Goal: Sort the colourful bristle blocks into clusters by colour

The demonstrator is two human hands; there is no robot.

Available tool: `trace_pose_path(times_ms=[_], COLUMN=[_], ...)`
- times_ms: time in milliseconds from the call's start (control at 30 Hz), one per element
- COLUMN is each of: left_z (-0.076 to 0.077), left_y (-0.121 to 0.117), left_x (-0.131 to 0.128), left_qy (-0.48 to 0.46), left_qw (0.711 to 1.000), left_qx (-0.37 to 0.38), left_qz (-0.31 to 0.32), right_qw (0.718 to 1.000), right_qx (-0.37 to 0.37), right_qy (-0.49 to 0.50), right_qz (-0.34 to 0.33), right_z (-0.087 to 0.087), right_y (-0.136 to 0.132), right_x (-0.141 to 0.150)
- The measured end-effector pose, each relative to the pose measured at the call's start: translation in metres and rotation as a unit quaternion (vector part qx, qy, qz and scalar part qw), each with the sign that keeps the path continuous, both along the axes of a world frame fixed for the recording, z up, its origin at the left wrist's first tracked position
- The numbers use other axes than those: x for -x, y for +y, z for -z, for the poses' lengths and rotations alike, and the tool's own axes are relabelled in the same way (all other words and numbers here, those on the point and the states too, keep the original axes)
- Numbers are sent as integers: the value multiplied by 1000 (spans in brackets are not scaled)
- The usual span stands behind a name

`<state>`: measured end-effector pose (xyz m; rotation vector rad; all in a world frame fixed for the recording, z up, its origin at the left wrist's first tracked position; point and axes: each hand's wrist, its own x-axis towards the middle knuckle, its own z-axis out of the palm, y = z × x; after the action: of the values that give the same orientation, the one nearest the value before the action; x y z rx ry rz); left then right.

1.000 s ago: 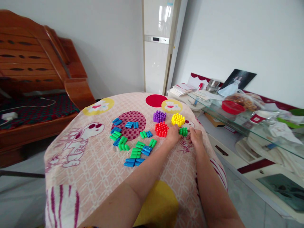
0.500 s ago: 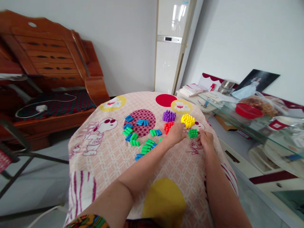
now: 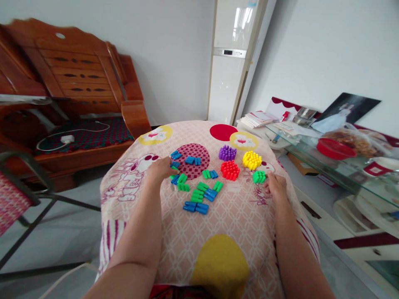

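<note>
My left hand is at the left group of loose plastic pieces. Its thumb and fingers are apart around green and blue bullet-shaped pegs, which the hand partly hides. More green pegs lie just right of it. My right hand rests on the cloth, fingers loosely curved and apart, beside a standing cluster of green pegs. Nearby stand clusters of red pegs, yellow pegs and purple pegs.
Blue pegs and green pegs lie in rows mid-table on a patterned tablecloth. To the right is a glass shelf with a red bowl. A wooden bench stands at the back left.
My left hand has moved left from the red cluster to the loose blue and green pegs, uncovering the red pegs. My right hand stays by the green cluster. The view has shifted slightly.
</note>
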<state>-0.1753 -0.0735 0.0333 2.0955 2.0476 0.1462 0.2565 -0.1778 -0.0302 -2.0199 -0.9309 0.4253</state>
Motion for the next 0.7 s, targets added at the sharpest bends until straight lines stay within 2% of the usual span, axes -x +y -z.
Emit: trace_pose_path(times_ms=[100, 200, 300, 333, 400, 467, 533, 600, 700], left_z=[5, -8, -28, -34, -39, -36, -27, -15, 0], left_y=[2, 0, -11, -17, -29, -41, -51, -57, -60], left_x=[0, -14, -46, -61, -98, -138, -177, -210, -245], left_qy=[-9, -20, -99, -142, -219, -261, -252, -224, -182], left_qw=[1000, 997, 981, 970, 941, 915, 905, 909, 931], left_qx=[-15, -61, -143, -163, -155, -118, -95, -88, -83], left_qz=[12, 32, 81, 110, 207, 285, 329, 339, 304], right_qw=[1000, 1000, 1000, 1000, 1000, 1000, 1000, 1000, 1000], right_qx=[3, 8, 11, 11, 10, 8, 10, 11, 6], right_qy=[-9, -9, -2, -1, 0, 1, 3, 5, 4], right_qz=[-5, -6, -5, -4, -4, -4, -3, -4, -10], right_z=[-2, -6, -8, -8, -8, -8, -8, -9, -10], right_y=[-1, -2, -2, -2, -1, -1, -1, -1, -1], right_x=[2, 4, 5, 5, 6, 6, 7, 7, 8])
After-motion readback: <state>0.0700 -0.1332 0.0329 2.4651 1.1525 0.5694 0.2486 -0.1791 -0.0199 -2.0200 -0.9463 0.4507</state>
